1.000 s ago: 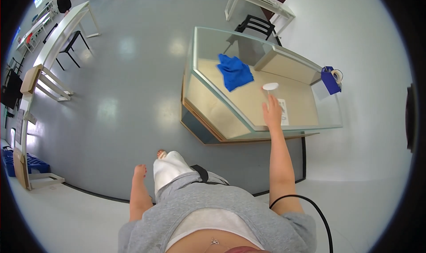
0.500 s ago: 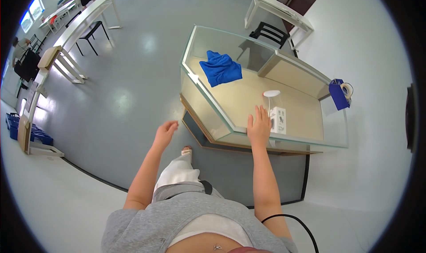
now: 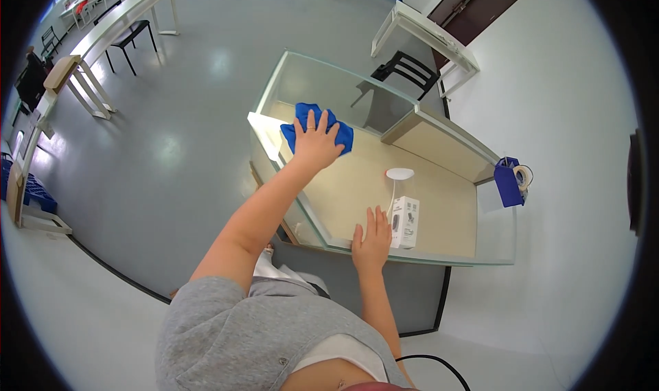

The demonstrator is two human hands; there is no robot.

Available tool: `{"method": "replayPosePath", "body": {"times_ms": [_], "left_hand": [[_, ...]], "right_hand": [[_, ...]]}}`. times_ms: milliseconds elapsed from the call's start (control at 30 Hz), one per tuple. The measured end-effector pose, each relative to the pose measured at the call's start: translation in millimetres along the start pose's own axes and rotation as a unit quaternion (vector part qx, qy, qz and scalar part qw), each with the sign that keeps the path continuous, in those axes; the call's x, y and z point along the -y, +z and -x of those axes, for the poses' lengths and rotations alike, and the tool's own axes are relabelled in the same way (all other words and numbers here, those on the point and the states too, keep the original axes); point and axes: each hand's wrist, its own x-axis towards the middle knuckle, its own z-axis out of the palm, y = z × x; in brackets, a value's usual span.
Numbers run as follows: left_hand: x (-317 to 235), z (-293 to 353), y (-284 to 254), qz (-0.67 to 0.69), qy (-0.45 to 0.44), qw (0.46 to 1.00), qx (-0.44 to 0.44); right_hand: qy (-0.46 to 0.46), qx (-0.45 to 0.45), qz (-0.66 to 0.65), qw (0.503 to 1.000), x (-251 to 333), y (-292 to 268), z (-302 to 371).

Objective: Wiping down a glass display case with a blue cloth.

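My left hand [image 3: 317,144] reaches across to the far left part of a glass display case [image 3: 353,243]. It lies with fingers spread on a crumpled blue cloth [image 3: 345,141], and a ring shows on one finger. My right hand [image 3: 372,243] is open at the near edge of the case, palm down, its thumb apart from the fingers. Just right of it stands a white box [image 3: 406,223] with printed pictures. Behind the box is a white oval-headed object [image 3: 399,174] with a thin white stem or cord. Whether these two are on or under the glass, I cannot tell.
A blue holder with a tape roll [image 3: 523,177] sits at the case's right end, by the white wall. Beyond the case are a black chair [image 3: 410,74] and a white table [image 3: 429,34]. Long white tables [image 3: 113,24] line the left side.
My left hand has moved from beside the case, forward and right, onto the blue cloth. My right hand stays at the near edge. The view has shifted, so the case appears lower and further left.
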Motion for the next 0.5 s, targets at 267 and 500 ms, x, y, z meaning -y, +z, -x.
{"method": "replayPosePath", "body": {"times_ms": [267,500], "left_hand": [[-10.2,-5.8,19.1,-0.040,0.004,0.997,-0.069],[-24.5,-2.9,17.5,-0.052,-0.096,0.988,-0.108]], "right_hand": [[-0.060,0.032,0.011,0.998,-16.2,-11.1,-5.5],[-0.166,0.084,-0.081,0.979,-89.9,-38.4,-36.6]]}}
